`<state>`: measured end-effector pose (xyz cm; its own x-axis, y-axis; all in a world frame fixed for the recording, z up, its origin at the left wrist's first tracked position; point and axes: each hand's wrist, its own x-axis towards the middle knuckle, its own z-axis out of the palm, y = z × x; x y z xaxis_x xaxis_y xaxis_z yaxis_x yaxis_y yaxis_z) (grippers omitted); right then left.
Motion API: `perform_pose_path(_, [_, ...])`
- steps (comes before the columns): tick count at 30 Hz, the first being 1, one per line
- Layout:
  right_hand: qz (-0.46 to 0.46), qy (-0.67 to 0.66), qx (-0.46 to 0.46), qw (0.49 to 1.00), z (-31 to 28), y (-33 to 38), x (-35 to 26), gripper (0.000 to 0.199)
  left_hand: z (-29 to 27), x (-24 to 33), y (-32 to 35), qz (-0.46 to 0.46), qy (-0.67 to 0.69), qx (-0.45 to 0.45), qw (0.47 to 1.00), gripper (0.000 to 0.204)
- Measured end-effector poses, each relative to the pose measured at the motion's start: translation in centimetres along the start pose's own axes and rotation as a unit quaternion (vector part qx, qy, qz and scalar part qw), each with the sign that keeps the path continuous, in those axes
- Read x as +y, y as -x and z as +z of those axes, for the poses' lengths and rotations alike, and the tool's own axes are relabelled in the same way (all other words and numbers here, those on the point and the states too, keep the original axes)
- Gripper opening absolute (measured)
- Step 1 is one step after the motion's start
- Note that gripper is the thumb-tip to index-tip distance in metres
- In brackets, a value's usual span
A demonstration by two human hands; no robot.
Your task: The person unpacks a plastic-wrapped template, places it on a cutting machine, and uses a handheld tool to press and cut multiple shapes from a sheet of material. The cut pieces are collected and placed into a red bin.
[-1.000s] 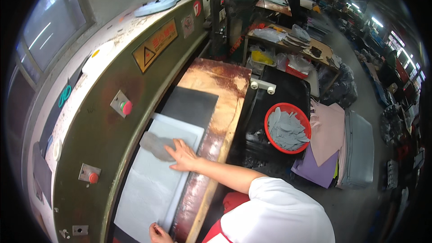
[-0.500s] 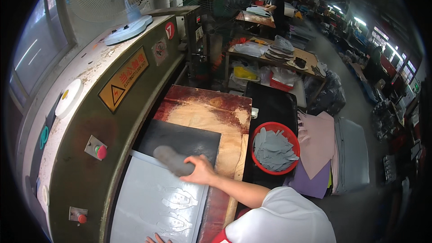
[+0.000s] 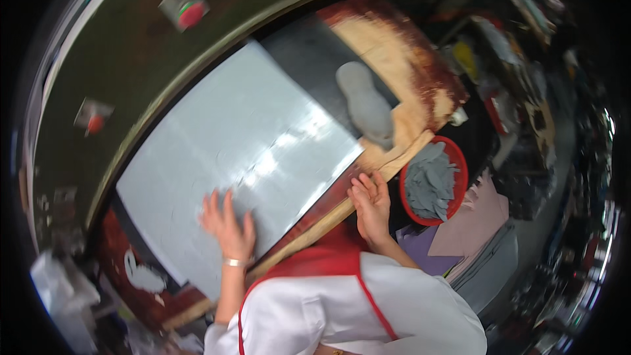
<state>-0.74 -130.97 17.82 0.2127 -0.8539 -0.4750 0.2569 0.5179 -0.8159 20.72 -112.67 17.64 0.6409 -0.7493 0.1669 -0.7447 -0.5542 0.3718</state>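
Note:
A large, shiny light-grey sheet [image 3: 217, 112] lies over a black mat [image 3: 296, 52] on a worn wooden board [image 3: 378, 46]. My left hand [image 3: 228, 227], a band round its wrist, rests with fingers spread at the near part of the sheet, holding nothing. By the board's near edge, my right hand [image 3: 370, 204] is raised and empty, its fingers loosely apart and slightly blurred. Beyond that hand lies a grey, shoe-sole-shaped piece [image 3: 365, 102], partly on the black mat and partly on bare wood. The faint outlines on the sheet are blurred.
A green machine body [image 3: 131, 46] with red push buttons [image 3: 190, 14] runs along the far left. On my right stands a red basin [image 3: 462, 187] of grey scraps. Beside it are pink sheets [image 3: 480, 207] and a purple sheet [image 3: 420, 243]. White scraps [image 3: 141, 275] lie at lower left.
My right hand has let go of the sole-shaped piece, which now lies on the mat and board, and has drawn back toward me. The view has turned, bringing my left hand fully into sight.

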Motion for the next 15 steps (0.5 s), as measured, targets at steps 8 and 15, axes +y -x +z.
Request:
perform_pose_path(8, [0.231, -0.159, -0.159, 0.947, 3.1, -1.0, 2.0, 0.032, 2.6, 7.4, -8.4, 0.279, 0.168, -0.152, 0.933, 0.066])
perform_pose_path(15, [0.175, -0.142, -0.195, 0.955, 4.3, -2.3, 2.3, 0.048, 5.5, 7.7, -10.7, 0.296, 0.171, -0.093, 0.935, 0.059])
